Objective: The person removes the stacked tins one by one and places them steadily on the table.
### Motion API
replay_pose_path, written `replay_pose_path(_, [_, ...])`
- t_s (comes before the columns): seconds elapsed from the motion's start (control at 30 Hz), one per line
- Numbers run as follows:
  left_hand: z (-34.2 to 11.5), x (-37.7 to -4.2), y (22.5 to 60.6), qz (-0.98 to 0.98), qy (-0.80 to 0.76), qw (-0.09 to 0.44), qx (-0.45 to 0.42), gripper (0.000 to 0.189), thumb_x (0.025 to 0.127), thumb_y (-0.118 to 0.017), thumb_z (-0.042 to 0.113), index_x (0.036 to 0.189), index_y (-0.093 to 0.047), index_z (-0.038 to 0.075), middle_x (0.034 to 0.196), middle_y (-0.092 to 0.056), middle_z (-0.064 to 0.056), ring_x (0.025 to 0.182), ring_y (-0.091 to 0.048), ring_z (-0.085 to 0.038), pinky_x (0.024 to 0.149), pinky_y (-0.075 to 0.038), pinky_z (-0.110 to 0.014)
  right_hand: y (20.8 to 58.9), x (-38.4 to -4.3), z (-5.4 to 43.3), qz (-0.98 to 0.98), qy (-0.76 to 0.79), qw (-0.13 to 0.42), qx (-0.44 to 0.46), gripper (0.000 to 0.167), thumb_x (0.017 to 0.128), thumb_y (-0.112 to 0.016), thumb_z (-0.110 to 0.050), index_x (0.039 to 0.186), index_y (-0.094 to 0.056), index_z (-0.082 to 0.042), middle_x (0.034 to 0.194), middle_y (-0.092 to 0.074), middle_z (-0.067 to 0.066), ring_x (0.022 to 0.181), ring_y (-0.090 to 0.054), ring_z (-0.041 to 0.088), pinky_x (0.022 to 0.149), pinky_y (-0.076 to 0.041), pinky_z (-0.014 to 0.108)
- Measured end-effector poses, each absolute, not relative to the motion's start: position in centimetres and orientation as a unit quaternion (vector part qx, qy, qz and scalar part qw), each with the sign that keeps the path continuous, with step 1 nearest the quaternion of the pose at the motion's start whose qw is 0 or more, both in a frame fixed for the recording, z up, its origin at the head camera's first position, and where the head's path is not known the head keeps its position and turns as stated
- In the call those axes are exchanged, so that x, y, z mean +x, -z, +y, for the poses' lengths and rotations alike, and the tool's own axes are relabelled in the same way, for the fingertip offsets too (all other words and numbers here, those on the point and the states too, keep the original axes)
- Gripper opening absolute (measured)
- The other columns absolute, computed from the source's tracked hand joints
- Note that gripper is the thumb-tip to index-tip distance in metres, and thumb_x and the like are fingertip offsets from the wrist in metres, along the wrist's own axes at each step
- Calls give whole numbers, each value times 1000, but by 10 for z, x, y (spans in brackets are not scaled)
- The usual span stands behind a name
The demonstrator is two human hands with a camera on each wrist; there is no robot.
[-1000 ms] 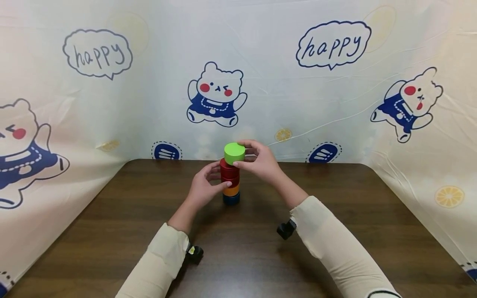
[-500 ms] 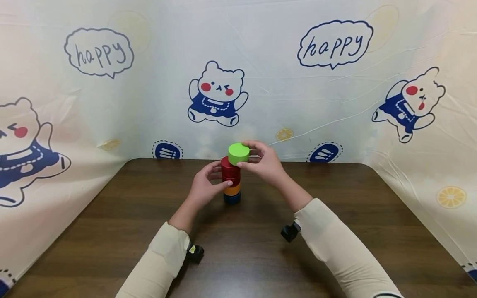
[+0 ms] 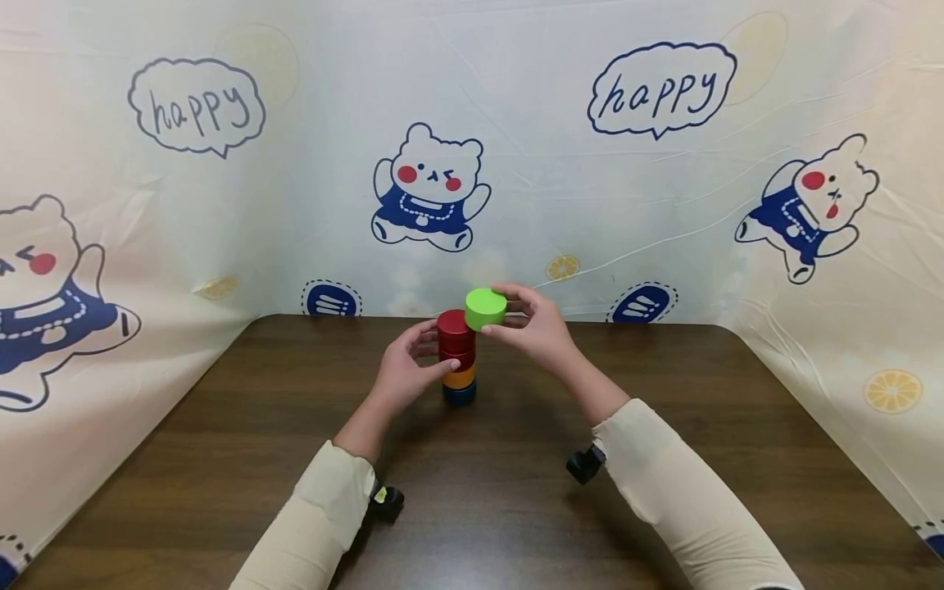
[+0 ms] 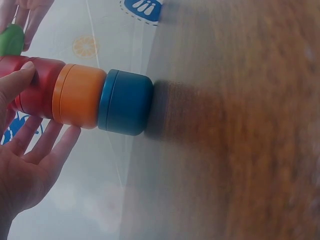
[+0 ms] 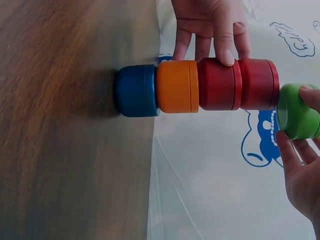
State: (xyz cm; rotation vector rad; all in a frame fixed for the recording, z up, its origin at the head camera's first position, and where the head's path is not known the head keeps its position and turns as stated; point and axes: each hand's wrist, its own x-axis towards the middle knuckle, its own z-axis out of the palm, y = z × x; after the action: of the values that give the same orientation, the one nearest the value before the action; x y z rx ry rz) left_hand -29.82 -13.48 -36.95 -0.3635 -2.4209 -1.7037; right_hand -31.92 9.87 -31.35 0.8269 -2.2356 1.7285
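On the far part of the brown table (image 3: 479, 508) stands one upright stack: a blue jar (image 3: 460, 395), then an orange jar (image 3: 460, 378), a lower red jar (image 5: 217, 87) and an upper red jar (image 3: 455, 328). The left hand (image 3: 404, 370) grips it, thumb upon the lower red jar, fingers around the other side. The right hand (image 3: 542, 332) pinches a green jar (image 3: 483, 310) in the air, beside the stack's top; whether they touch, I cannot tell.
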Motion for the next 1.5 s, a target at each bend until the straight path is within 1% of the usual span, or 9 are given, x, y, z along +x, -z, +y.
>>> replay_pose_path(0.17, [-135, -298, 370, -809, 570, 79, -120, 68, 81, -81, 23, 141, -49, 21, 132, -57, -7, 117, -58, -28, 93, -51, -47, 315, -318, 103, -755, -589, 95, 271, 57, 80, -82, -11, 132, -58, -7, 129, -57, 10, 111, -60, 32, 93, -52, 41])
replay_pose_path(0.4, [-134, -297, 369, -809, 572, 80, -114, 69, 81, -82, 22, 141, -49, 21, 132, -57, -7, 117, -58, -28, 92, -51, -47, 317, -316, 107, -758, -596, 86, 250, 60, 80, -79, -3, 135, -54, -2, 133, -54, 16, 115, -59, 33, 95, -49, 46])
replay_pose_path(0.5, [-133, -297, 369, -809, 570, 81, -114, 69, 81, -82, 23, 141, -49, 21, 132, -57, -7, 117, -58, -28, 93, -51, -47, 319, -315, 110, -761, -594, 86, 247, 60, 81, -78, -1, 136, -53, 0, 133, -53, 18, 115, -59, 34, 95, -49, 45])
replay_pose_path(0.6, [-133, -297, 369, -810, 569, 83, -116, 68, 81, -82, 23, 141, -49, 20, 132, -57, -7, 116, -58, -28, 93, -51, -47, 321, -315, 112, -762, -592, 89, 246, 60, 80, -79, -2, 135, -54, -1, 131, -55, 17, 113, -60, 32, 94, -51, 39])
replay_pose_path(0.73, [-134, -298, 369, -809, 570, 84, -118, 68, 81, -81, 23, 141, -49, 20, 132, -58, -8, 116, -58, -29, 93, -51, -47, 325, -314, 114, -763, -589, 95, 250, 58, 79, -81, -4, 132, -56, -2, 128, -58, 16, 109, -63, 29, 92, -52, 34])
replay_pose_path(1.03, [-134, -297, 369, -810, 570, 84, -113, 68, 81, -82, 23, 141, -49, 20, 131, -58, -8, 116, -58, -29, 93, -51, -48, 337, -315, 118, -774, -576, 94, 244, 57, 80, -80, -5, 131, -57, -4, 126, -59, 13, 108, -64, 26, 91, -52, 33])
replay_pose_path(1.13, [-134, -297, 369, -809, 571, 83, -113, 69, 80, -82, 23, 141, -49, 19, 131, -58, -8, 116, -58, -29, 93, -51, -48, 340, -316, 120, -778, -574, 95, 239, 56, 80, -80, -5, 131, -57, -4, 126, -59, 12, 109, -63, 26, 92, -52, 34])
replay_pose_path(1.3, [-134, -298, 368, -808, 572, 82, -113, 68, 80, -82, 23, 140, -50, 20, 130, -58, -7, 116, -58, -28, 92, -51, -47, 343, -315, 122, -778, -577, 92, 231, 57, 80, -80, -3, 131, -57, -2, 126, -59, 15, 109, -62, 29, 94, -51, 37])
replay_pose_path(1.5, [-134, -298, 368, -809, 571, 82, -113, 68, 80, -82, 22, 140, -51, 21, 130, -58, -6, 116, -58, -28, 93, -51, -48, 327, -293, 120, -778, -582, 73, 225, 57, 80, -77, 4, 132, -53, 8, 128, -55, 25, 112, -60, 39, 97, -48, 46])
